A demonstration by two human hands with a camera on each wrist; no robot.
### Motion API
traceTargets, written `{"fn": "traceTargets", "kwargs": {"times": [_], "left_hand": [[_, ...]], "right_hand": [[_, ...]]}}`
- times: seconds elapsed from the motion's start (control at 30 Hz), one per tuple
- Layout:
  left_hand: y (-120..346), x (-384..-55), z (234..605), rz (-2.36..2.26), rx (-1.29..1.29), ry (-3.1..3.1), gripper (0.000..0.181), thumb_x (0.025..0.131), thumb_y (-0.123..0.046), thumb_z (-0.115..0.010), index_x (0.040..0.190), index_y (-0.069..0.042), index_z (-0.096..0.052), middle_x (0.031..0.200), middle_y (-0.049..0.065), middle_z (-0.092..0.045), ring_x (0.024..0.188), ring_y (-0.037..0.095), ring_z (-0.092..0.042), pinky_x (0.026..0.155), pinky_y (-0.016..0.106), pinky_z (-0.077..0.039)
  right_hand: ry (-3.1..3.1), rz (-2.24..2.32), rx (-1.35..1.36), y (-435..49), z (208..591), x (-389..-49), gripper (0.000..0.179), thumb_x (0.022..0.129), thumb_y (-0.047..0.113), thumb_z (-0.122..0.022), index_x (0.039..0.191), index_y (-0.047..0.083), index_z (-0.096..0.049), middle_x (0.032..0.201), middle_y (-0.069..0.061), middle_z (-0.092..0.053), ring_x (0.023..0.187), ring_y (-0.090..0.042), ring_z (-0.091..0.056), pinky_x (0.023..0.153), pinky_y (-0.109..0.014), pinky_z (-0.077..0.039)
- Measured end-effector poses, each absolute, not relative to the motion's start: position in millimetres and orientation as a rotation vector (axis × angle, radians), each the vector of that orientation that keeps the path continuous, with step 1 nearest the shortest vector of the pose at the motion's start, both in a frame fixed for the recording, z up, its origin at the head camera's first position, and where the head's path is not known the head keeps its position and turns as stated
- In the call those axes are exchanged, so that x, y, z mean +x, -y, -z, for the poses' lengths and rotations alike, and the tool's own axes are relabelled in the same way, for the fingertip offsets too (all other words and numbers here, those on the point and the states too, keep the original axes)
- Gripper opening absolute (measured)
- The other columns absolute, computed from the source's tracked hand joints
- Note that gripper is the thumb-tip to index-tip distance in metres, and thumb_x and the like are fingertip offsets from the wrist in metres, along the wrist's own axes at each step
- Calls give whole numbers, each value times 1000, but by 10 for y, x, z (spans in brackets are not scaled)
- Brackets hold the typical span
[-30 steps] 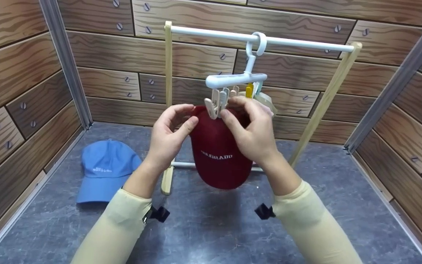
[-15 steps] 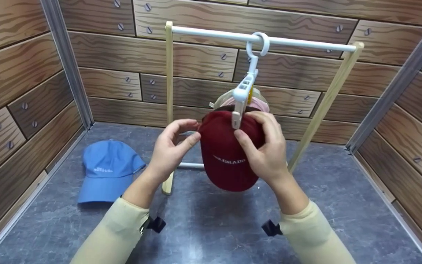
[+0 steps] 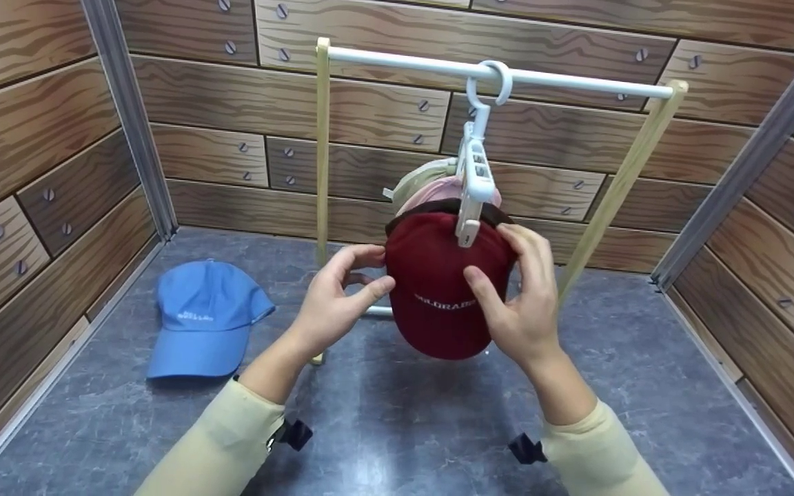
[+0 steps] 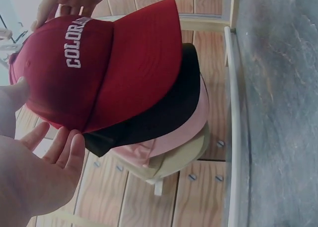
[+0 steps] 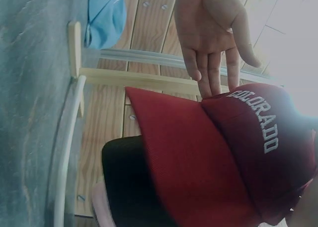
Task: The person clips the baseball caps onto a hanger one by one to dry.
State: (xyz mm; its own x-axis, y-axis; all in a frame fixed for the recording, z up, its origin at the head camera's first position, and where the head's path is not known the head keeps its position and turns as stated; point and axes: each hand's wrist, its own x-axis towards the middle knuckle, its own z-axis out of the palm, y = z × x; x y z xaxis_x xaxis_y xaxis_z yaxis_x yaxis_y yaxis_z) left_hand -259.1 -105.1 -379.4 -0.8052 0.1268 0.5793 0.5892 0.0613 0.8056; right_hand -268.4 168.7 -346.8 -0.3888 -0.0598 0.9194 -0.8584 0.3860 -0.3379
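A dark red baseball cap (image 3: 438,275) lettered COLORADO hangs brim down from a clothespin-like clip (image 3: 467,234) on a white clip hanger (image 3: 477,179). My left hand (image 3: 345,296) is at the cap's left side, its relaxed fingertips right at the edge of the crown. On the other side, my right hand (image 3: 524,293) has its fingers along the crown and its thumb in front. Behind the red cap hang a black cap (image 4: 169,113), a pink cap (image 4: 198,113) and a beige cap (image 4: 189,155), all partly hidden.
The hanger hooks over the white bar (image 3: 404,62) of a wooden-legged rack. A blue cap (image 3: 200,317) lies on the grey marbled table (image 3: 383,427) at the left. Wood-patterned walls (image 3: 218,89) enclose the back and sides.
The hanger has swung from sideways to nearly end-on. The red cap has shifted right, and the caps behind it have come into view. My right hand has left the clip; both hands moved right.
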Motion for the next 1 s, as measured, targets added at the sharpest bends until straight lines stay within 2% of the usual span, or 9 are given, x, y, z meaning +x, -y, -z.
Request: {"fn": "traceTargets", "kwargs": {"times": [0.2,0.4,0.7,1.0], "left_hand": [[1072,-2578,3829,1782,-721,2004,45,103,-14,-81,145,-3,-66,142,9,-70,132,26,-66,102,39,-56],[1130,-2565,3868,1768,-696,2027,45,104,-15,-81,144,-3,-66,140,9,-71,131,27,-67,102,40,-56],[1253,-2560,3888,1789,-620,2043,43,104,-13,-81,142,-1,-66,137,11,-73,128,29,-68,104,47,-55],[1421,-2553,3933,1798,-521,2072,41,103,-14,-81,139,1,-67,135,12,-73,126,31,-69,105,42,-54]], "right_hand": [[1763,-1084,782,-1743,3587,-2654,61,88,10,-87,144,-3,-66,148,-21,-59,138,-35,-53,115,-34,-43],[1717,-1066,801,-1731,3664,-2654,64,83,8,-89,141,-6,-66,148,-28,-56,133,-40,-52,109,-34,-44],[1705,-1032,830,-1668,3715,-2618,63,91,24,-89,141,-6,-65,139,-30,-58,128,-36,-52,97,-29,-43],[1733,-999,908,-1511,3827,-2548,64,89,17,-89,144,-4,-65,136,-28,-58,117,-37,-56,92,-30,-45]]}}
